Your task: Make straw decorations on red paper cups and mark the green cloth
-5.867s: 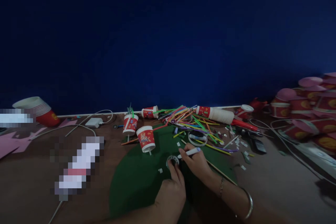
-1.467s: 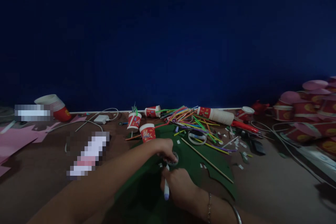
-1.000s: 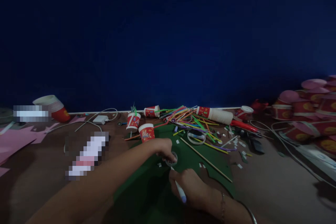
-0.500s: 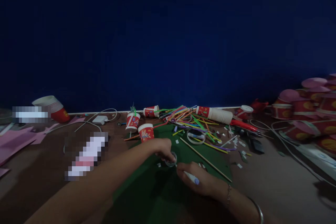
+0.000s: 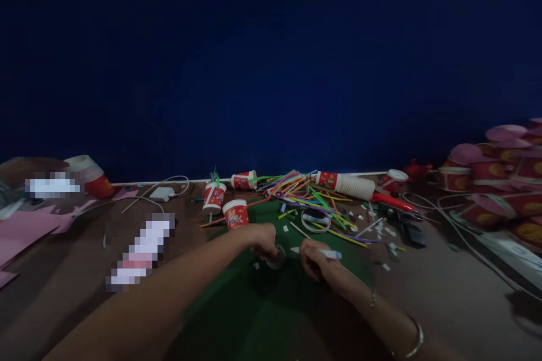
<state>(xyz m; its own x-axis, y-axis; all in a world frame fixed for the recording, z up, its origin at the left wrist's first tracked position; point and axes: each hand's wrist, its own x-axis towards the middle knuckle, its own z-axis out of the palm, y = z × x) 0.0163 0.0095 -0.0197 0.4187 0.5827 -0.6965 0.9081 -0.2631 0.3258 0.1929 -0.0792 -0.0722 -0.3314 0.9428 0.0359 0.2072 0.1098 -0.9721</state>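
My left hand [image 5: 265,241] has its fingers bent down onto a small round see-through thing [image 5: 277,259], ring-like at its rim, on a green sheet [image 5: 254,304]. Whether it is a lid or a roll of tape, I cannot make out. My right hand [image 5: 317,262] is closed round a white marker pen [image 5: 328,253] with a pale purple end. The pen's tip points left at the round thing, a short gap away from it. Partly under my right hand lies a thin wooden stick [image 5: 298,229].
Beyond my hands lie many coloured straws [image 5: 292,186], a white ring [image 5: 316,229] and paper scraps [image 5: 383,230]. Red paper cups [image 5: 235,214] stand about, with a stack [image 5: 355,186] on its side. Another person's hand [image 5: 38,166] is at far left by stacked cups [image 5: 95,177].
My right hand has drawn back to the right and slightly up with the marker pen, away from the round thing. My left hand stays put. Another person's hand has appeared at far left.
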